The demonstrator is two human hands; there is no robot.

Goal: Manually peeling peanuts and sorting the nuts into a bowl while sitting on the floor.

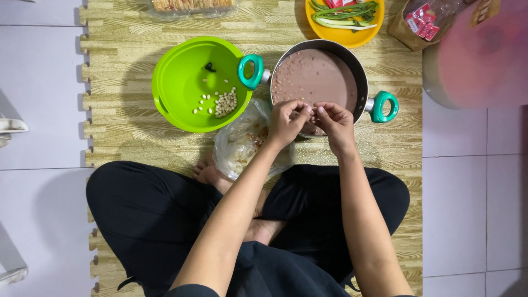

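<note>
Both forearms reach up-frame from bottom centre; left hand [287, 122] and right hand [334, 122] meet, fingertips pinched together, legs crossed.

A wood-grain foam puzzle mat [137, 148] with interlocking toothed edges covers the middle of the floor, running from twelve to six o'clock. Pale glossy floor tiles [38, 82] with thin grout lines lie at nine and three o'clock. White furniture parts [11, 127] poke in at nine o'clock. Soft, even light falls from above.
</note>
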